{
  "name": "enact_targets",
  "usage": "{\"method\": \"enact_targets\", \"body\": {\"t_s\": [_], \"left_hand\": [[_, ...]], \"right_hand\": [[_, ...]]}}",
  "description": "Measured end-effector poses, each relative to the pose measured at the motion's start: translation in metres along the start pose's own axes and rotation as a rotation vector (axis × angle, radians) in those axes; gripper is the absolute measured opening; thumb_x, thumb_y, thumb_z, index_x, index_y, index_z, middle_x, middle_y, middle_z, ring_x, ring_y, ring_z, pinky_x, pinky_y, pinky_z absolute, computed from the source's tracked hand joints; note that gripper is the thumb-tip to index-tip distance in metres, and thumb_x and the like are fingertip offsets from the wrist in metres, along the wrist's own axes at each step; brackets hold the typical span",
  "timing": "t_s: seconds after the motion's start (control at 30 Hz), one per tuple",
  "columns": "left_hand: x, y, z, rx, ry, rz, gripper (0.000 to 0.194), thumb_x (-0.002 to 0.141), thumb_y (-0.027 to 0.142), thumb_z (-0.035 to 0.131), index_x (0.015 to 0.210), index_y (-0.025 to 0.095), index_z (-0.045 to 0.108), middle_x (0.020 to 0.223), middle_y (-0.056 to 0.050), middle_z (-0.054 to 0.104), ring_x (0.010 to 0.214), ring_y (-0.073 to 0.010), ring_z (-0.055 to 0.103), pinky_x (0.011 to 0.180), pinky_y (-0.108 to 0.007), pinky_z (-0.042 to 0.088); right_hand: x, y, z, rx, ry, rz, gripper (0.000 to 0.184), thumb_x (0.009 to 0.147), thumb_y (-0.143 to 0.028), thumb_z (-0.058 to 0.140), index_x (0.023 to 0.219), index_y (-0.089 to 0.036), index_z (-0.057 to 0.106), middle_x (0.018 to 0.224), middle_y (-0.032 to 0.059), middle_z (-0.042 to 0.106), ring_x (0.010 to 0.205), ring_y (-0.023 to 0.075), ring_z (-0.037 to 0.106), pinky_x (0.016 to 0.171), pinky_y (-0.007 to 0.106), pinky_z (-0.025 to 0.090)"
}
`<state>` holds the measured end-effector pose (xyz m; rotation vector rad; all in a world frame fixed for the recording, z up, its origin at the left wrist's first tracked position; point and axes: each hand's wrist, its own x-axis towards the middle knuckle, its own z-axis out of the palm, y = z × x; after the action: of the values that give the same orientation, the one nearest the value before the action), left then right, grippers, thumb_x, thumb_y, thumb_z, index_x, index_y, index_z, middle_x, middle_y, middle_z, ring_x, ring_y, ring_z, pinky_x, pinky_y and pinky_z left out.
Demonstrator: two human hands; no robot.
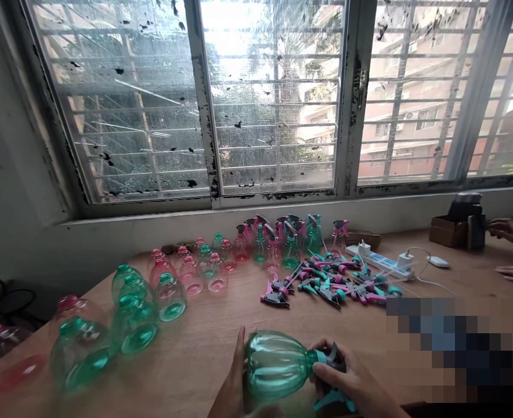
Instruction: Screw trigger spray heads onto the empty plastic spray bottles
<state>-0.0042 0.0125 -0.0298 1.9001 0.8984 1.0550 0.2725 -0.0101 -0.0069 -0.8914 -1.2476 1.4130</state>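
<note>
A green see-through spray bottle (278, 366) lies on its side at the near edge of the wooden table (221, 319). My left hand (232, 386) cups its base, fingers curled against the plastic. My right hand (352, 386) is closed round the grey and teal trigger head (332, 360) at the bottle's neck. A teal trigger lever sticks out below my right fingers.
Several capless green and pink bottles (138, 302) stand at the left. Bottles with spray heads (282, 241) line the window sill side. A pile of loose trigger heads (326, 281) lies mid-table, beside a white power strip (380, 261). Another person's hands (511, 232) rest at far right.
</note>
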Motion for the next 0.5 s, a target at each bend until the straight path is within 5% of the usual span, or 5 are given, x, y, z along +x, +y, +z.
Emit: {"method": "enact_targets", "body": {"t_s": [0.2, 0.5], "left_hand": [[0.0008, 0.0081, -0.0024, 0.094, 0.029, 0.009, 0.106, 0.081, 0.054, 0.078, 0.163, 0.025, 0.018, 0.169, -0.014, 0.031, 0.155, -0.0387, 0.028, 0.126, -0.049, 0.029], [0.0016, 0.0002, 0.0015, 0.143, 0.093, 0.047, 0.096, 0.086, 0.043, 0.073, 0.163, 0.033, 0.015, 0.166, -0.009, 0.038, 0.149, -0.0364, 0.041, 0.122, -0.046, 0.037]], "right_hand": [[0.0005, 0.0001, -0.0016, -0.039, 0.017, -0.022, 0.045, 0.076, -0.054, 0.084, 0.096, -0.019, 0.065, 0.070, 0.0007, 0.074, 0.063, 0.0196, 0.069, 0.058, 0.028, 0.055], [0.0003, 0.0034, -0.0016, 0.001, 0.019, 0.004, 0.046, 0.076, -0.054, 0.085, 0.097, -0.019, 0.065, 0.067, -0.0004, 0.074, 0.060, 0.0184, 0.069, 0.057, 0.027, 0.053]]}}
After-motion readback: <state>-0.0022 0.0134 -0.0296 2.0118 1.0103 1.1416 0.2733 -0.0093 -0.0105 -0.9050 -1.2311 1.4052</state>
